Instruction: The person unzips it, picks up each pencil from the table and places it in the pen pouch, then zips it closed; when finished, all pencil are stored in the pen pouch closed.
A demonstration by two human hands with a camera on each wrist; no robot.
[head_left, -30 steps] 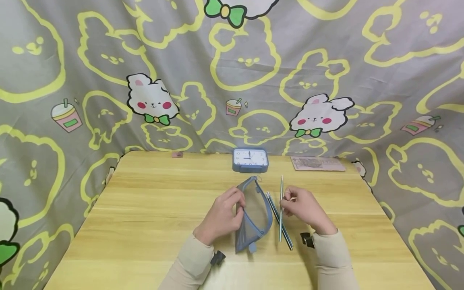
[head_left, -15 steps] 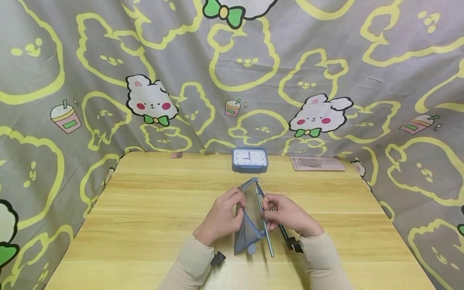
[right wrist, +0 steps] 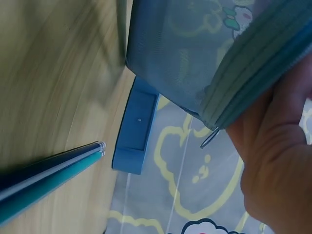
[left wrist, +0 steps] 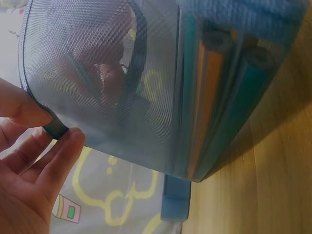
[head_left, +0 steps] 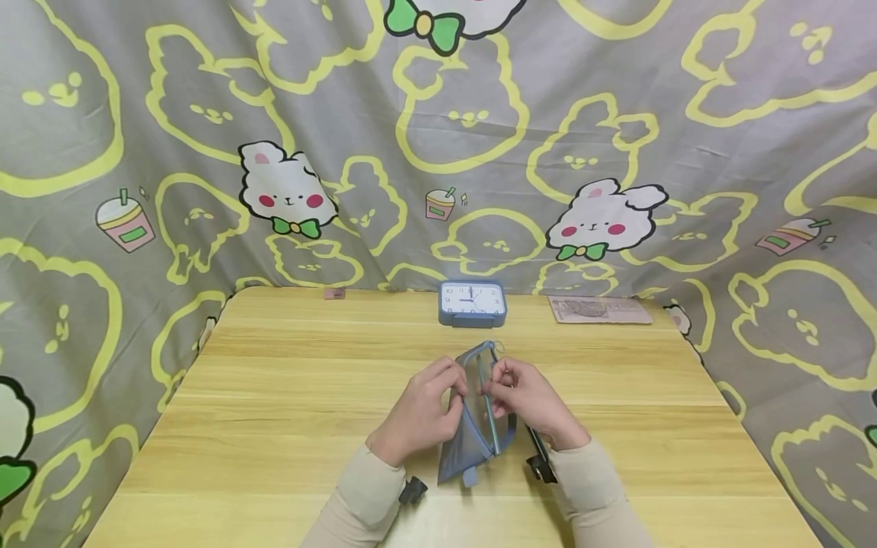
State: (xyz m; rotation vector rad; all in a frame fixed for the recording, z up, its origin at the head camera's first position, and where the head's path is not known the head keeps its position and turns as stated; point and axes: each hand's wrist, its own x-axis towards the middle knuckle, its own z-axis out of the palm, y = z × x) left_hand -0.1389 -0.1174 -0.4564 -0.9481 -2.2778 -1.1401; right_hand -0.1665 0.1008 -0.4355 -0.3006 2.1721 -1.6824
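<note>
A blue mesh zip pouch (head_left: pixel 457 455) stands open on the table. My left hand (head_left: pixel 419 411) pinches its left rim; in the left wrist view the thumb and fingers of that hand (left wrist: pixel 34 156) hold the edge. Through the mesh, an orange pencil (left wrist: pixel 208 102) and green ones (left wrist: pixel 243 102) show inside. My right hand (head_left: pixel 530 399) pinches a thin pencil (head_left: pixel 490 418) at the pouch's opening; in the right wrist view the pouch rim hides the fingertips of this hand (right wrist: pixel 280 151). More pencils (right wrist: pixel 58 170) lie on the table beside the pouch, partly under my right wrist.
A blue clock (head_left: pixel 473 303) stands at the table's back edge. To its right lies a pinkish banknote-like paper (head_left: pixel 601 310), and a small pink piece (head_left: pixel 334 293) lies to the left. A patterned curtain (head_left: pixel 356 91) hangs behind the wooden table (head_left: pixel 288 396).
My right hand has carried the pencil leftward from over the loose pencils into the pouch's opening. My left hand keeps its hold on the rim, nearly still.
</note>
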